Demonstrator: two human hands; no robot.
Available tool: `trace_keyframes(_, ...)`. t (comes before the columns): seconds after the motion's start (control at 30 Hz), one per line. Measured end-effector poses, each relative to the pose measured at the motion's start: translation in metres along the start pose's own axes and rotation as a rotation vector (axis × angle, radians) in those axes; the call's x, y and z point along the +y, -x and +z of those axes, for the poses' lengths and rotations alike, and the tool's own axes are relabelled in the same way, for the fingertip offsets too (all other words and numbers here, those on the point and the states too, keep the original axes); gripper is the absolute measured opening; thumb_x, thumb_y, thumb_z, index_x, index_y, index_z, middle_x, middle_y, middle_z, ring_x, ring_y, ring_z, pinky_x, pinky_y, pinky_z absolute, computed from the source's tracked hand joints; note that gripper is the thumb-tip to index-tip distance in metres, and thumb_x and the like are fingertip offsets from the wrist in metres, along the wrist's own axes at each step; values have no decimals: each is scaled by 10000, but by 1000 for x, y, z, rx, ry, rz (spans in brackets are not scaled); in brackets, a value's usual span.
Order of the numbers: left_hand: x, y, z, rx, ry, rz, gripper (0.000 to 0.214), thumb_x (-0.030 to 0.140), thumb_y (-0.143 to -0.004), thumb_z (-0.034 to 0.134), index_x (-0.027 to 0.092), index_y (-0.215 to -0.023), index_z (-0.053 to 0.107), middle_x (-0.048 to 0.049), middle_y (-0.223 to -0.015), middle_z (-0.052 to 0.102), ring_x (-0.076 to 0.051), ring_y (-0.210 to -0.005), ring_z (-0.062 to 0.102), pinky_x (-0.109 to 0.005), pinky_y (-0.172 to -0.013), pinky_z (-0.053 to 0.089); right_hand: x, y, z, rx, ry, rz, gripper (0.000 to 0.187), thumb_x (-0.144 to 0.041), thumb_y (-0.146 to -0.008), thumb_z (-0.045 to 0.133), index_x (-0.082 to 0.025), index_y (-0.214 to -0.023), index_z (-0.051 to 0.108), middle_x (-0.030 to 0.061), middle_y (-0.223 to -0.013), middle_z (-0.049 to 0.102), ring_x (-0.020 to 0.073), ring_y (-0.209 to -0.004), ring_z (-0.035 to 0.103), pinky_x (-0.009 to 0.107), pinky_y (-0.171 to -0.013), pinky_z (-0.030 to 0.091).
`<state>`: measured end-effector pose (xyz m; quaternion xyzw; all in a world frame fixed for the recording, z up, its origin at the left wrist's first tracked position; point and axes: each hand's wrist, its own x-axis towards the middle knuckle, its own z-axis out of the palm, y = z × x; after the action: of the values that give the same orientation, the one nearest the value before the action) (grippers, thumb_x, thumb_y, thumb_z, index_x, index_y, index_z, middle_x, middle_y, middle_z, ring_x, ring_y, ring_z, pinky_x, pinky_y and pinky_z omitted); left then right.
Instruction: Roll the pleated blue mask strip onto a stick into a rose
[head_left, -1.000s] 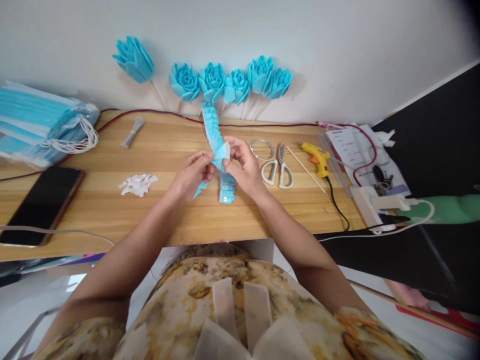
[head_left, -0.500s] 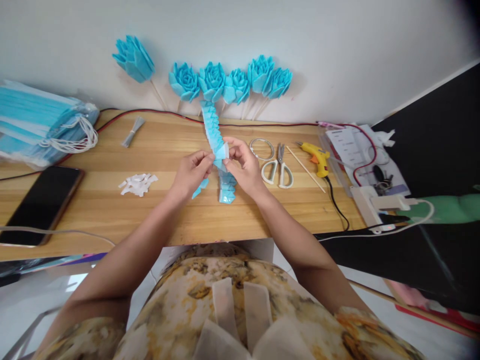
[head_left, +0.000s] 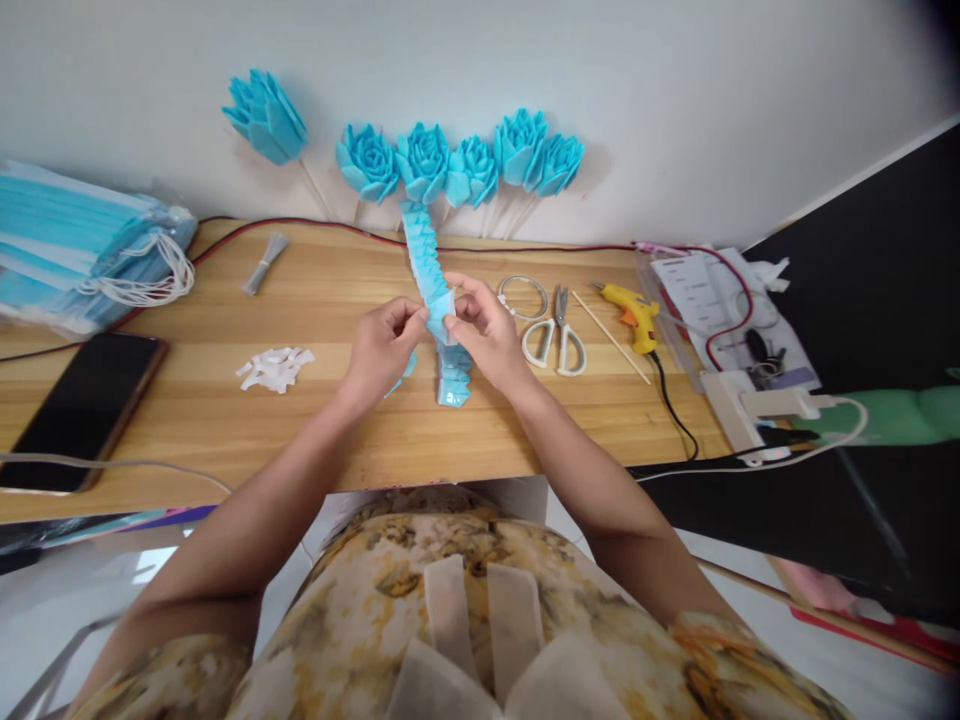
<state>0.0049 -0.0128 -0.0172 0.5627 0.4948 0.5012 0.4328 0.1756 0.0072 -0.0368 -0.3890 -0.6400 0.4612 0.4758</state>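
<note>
Between my hands is a small light-blue fabric piece [head_left: 440, 312], raised a little over the wood table. My left hand [head_left: 384, 350] pinches its left edge. Thumb and fingers of my right hand [head_left: 486, 330] close on its right edge. Beyond my fingers a row of overlapping blue petal pieces [head_left: 422, 250] runs toward the wall. On the near side lies a stack of folded blue pieces [head_left: 453, 385]. A loose blue scrap [head_left: 405, 372] is partly hidden under my left hand.
Blue fabric flowers [head_left: 424, 160] on sticks lean at the wall. Scissors [head_left: 559, 335], a wooden stick [head_left: 611, 338] and a yellow glue gun [head_left: 634, 315] lie right. White scraps [head_left: 276, 368], a phone [head_left: 82, 410] and bagged masks [head_left: 82, 240] are left. A power strip [head_left: 735, 410] sits at the right edge.
The fabric piece has tilted slightly and lies flatter between my fingertips. My left hand has shifted a little, covering more of the blue scrap.
</note>
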Motion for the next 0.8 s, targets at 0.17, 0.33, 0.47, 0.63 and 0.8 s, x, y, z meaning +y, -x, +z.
trace_keyframes(0.17,1,0,2,-65,168,-59,286,331,-922,668,189,-687,588,37,-561,496,-91,-508,399,-231,-499,316,1,-1,0,33,45,-30,494,-433,-912,681,-274,-1364,560,-23,-833,617,171,-768,603,337,-745,535)
trace_keyframes(0.33,-1,-1,6,-147,385,-161,300,430,-880,707,197,-735,584,33,-543,518,-96,-478,427,-221,-472,336,-1,1,0,48,85,-59,525,-504,-929,663,-267,-1384,549,-24,-812,572,179,-769,585,351,-777,530)
trace_keyframes(0.47,0,-4,5,-187,492,-252,225,395,-878,670,197,-798,597,32,-515,519,-105,-451,428,-223,-461,331,-2,1,1,59,71,-95,505,-468,-935,661,-263,-1382,545,-29,-807,568,173,-752,579,350,-788,528)
trace_keyframes(0.63,3,-8,-1,-126,545,-302,226,369,-950,531,184,-898,649,27,-543,519,-116,-464,444,-227,-463,351,-2,-2,-2,91,75,-61,494,-484,-932,665,-280,-1363,538,-23,-823,584,178,-748,587,363,-793,544)
trace_keyframes(0.8,-2,-6,2,-110,455,-260,178,346,-824,709,193,-856,625,42,-536,533,-99,-455,426,-219,-450,323,1,-2,-3,101,51,-65,510,-482,-929,674,-280,-1376,534,-26,-811,577,178,-750,588,360,-793,550)
